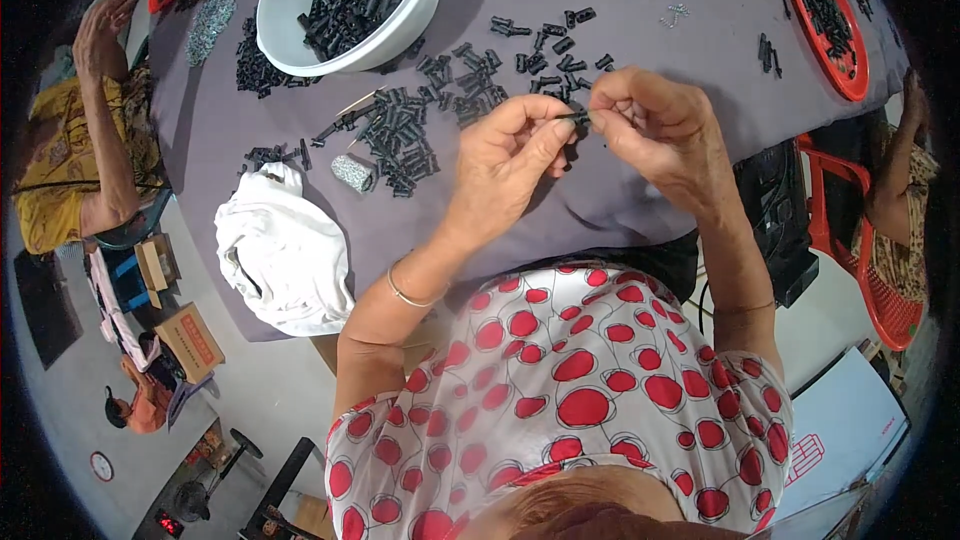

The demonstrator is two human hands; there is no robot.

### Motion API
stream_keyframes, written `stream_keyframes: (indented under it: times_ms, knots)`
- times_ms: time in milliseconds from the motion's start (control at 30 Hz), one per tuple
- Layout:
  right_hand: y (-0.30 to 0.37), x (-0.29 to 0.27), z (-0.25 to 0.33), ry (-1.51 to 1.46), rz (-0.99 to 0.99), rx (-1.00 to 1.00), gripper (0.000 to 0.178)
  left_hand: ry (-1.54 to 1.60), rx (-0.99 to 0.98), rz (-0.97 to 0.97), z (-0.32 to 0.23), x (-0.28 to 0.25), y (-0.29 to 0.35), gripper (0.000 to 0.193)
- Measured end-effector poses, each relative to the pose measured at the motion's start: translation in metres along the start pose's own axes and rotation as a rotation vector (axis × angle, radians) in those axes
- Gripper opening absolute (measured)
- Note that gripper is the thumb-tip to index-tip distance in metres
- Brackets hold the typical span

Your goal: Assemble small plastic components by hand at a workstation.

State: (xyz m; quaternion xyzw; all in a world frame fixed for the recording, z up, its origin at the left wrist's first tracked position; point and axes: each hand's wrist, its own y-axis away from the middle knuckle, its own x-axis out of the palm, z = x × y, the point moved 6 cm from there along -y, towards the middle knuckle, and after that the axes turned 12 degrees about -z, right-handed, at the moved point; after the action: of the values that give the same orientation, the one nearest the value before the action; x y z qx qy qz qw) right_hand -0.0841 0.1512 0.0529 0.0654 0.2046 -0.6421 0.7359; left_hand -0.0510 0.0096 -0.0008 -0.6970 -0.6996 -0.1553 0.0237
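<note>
Over the near part of the table, my left hand (505,165) pinches a small, thin black plastic piece (572,117) between thumb and forefinger. My right hand (665,135) meets it from the right, thumb and forefinger pressed together at the piece's right end. Whatever else sits in the right fingertips is too small to make out. Just beyond my hands lie loose black plastic parts (537,63). A larger heap of the same short black parts (400,130) spreads to the left of my left hand.
A white basin (425,15) of black parts stands at the far left. Nearby are a silvery wrapped lump (353,173), a white cloth (280,250) and silvery bits (212,22). A red tray (853,88) sits far right. Other people's arms (120,150) show at both sides.
</note>
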Motion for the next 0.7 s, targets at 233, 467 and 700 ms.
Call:
stream_keyframes:
  times_ms: [233,467,700]
  knots:
    - [0.002,0.006,-0.006,-0.096,-0.02,0.049,0.004,0.138,-0.095,-0.004,0.01,0.0,-0.003,0.018]
    - [-0.002,0.015,-0.009,-0.124,-0.022,0.055,0.006,0.122,-0.099,-0.061,0.01,-0.007,-0.007,0.018]
    - [0.008,0.02,0.004,-0.015,-0.186,-0.156,0.022,0.37,-0.204,-0.063,0.009,-0.009,-0.009,0.017]
